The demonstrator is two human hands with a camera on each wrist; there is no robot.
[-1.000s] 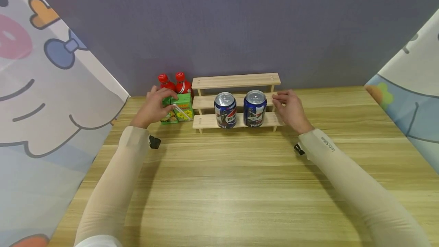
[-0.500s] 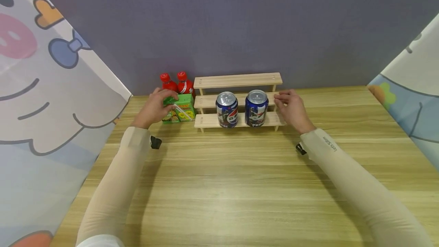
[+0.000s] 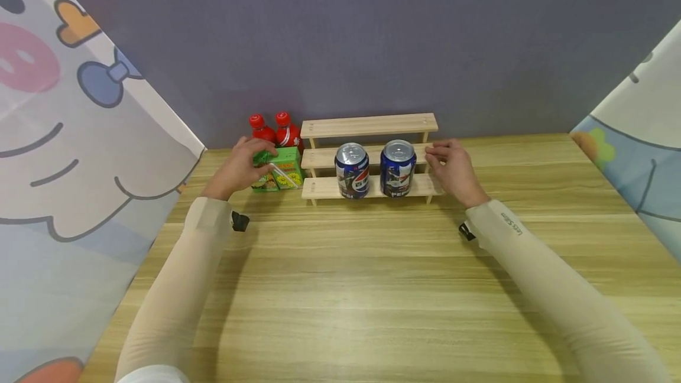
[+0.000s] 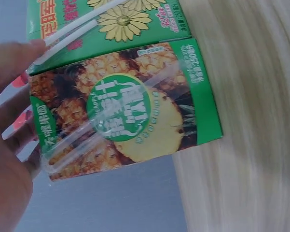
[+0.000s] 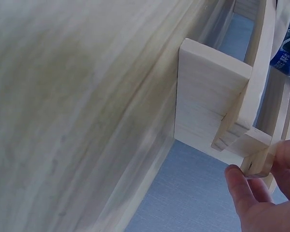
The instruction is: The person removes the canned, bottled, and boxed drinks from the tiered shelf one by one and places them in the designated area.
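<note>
My left hand (image 3: 238, 164) curls over the top of two green drink boxes standing side by side, thumb in front and fingers behind. In the left wrist view the nearer box is a pineapple juice box (image 4: 157, 118); beside it is one with yellow flowers (image 4: 123, 24), and both carry straws. My right hand (image 3: 452, 173) pinches the right end of the middle board of a three-tier wooden shelf (image 3: 367, 127), thumb and fingers on either side of the board. Two blue Pepsi cans (image 3: 352, 182) stand upright on the lowest board.
Behind the drink boxes, two red-capped bottles (image 3: 287, 136) stand against the grey wall panel (image 3: 340, 40). The shelf backs onto the same panel. Cartoon-printed panels (image 3: 96, 164) bound the wood-grain table (image 3: 340, 288) at both sides.
The head view has shifted slightly, so everything sits a little further right than one second ago. Both hands keep their places on the drink boxes and the shelf.
</note>
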